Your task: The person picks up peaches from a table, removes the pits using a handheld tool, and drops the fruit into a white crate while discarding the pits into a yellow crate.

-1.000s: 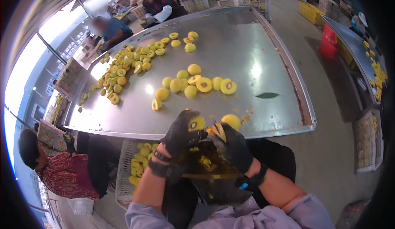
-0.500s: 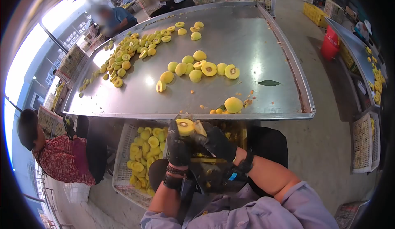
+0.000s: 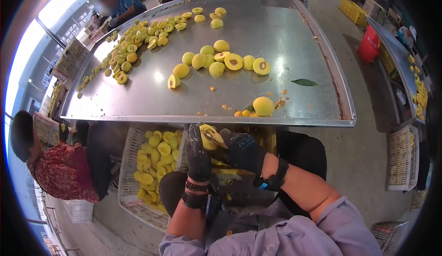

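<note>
My left hand (image 3: 197, 159), in a dark glove, holds a halved yellow peach (image 3: 208, 133) just below the table's front edge. My gloved right hand (image 3: 245, 152) is closed around a small tan, wedge-shaped tool (image 3: 220, 140), its tip against the cut face of the peach half. Fingers hide most of the tool. On the metal table (image 3: 184, 102), a cluster of whole-looking and cut peaches (image 3: 217, 69) lies in front of me. One round peach (image 3: 264, 106) sits near the front edge among orange scraps.
More peach halves (image 3: 131, 48) spread over the table's left side, and a green leaf (image 3: 305, 82) lies at right. Below left, a white crate (image 3: 123, 175) holds peach halves; a yellow-rimmed container (image 3: 272, 143) is under my hands. A person (image 3: 64, 168) sits at left.
My view has shifted, so the table appears higher in the frame. The peach half has tilted in my left hand, and the tool's tip has moved onto its cut face.
</note>
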Tool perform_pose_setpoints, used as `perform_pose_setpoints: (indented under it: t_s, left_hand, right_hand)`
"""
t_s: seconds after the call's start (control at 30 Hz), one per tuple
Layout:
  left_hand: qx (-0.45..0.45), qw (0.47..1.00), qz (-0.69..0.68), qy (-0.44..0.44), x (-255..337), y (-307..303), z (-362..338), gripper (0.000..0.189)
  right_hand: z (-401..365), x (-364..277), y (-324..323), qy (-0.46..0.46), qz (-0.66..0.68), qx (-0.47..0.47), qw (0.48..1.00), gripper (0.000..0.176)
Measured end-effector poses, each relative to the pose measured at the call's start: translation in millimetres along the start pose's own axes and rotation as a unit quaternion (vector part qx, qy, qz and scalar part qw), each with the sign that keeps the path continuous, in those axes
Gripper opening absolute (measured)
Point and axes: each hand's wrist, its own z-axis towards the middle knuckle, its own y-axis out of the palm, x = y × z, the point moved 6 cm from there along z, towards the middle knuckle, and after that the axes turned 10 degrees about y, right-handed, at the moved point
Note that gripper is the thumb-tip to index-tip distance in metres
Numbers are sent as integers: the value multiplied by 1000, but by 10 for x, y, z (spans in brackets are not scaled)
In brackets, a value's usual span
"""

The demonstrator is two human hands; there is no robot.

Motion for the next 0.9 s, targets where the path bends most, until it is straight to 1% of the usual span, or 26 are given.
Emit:
perform_pose_setpoints:
  t_s: [0.03,0.07,0.1,0.17,0.2,0.3,0.4,0.47,0.5,0.57,0.6,0.67,0.73,0.77,0.87,0.9]
  left_hand:
    - [-11,994,95,45,-15,-83,1,39]
    - [-23,978,190,89,-56,-174,1,38]
    - [-36,950,282,132,-12,-145,-2,38]
    - [-24,943,298,146,7,-103,-52,36]
    - [-18,939,306,153,32,-68,-74,35]
    - [-4,965,249,87,-27,-188,-75,38]
    - [-134,939,316,-15,-77,-157,-29,42]
    - [-90,957,276,-10,-293,-441,-23,43]
    - [-59,967,248,-6,-296,-437,-29,43]
    - [8,983,184,4,-179,-218,-69,42]
    - [45,988,149,8,-119,-119,-99,42]
    - [37,985,167,32,-152,-226,-157,42]
    - [0,980,197,6,-94,-153,-142,41]
    - [-32,975,216,-32,-68,-108,-111,41]
    - [-25,980,195,-38,-38,-21,-135,36]
    - [9,982,187,2,-90,-52,-132,33]
  right_hand:
    - [2,-9,7,14,0,-20,1000,43]
    - [-2,-19,14,28,1,-40,999,42]
    - [-8,-33,14,45,-1,-50,998,41]
    - [-25,-53,17,79,-7,-70,994,41]
    - [-39,-68,24,74,5,-83,994,41]
    - [-53,-74,32,51,47,-120,990,41]
    - [-83,-28,28,23,100,-151,983,41]
    - [-99,-28,13,16,141,-158,977,41]
    - [-96,10,47,29,148,-156,976,41]
    - [-84,132,167,55,160,-151,974,41]
    - [-103,151,188,39,161,-150,975,40]
    - [-143,163,209,9,164,-145,976,38]
    - [-173,41,126,-11,239,-170,956,37]
    - [-190,-10,96,-20,274,-182,944,36]
    - [-166,146,296,8,338,-191,921,34]
    - [-158,149,292,40,364,-211,906,34]
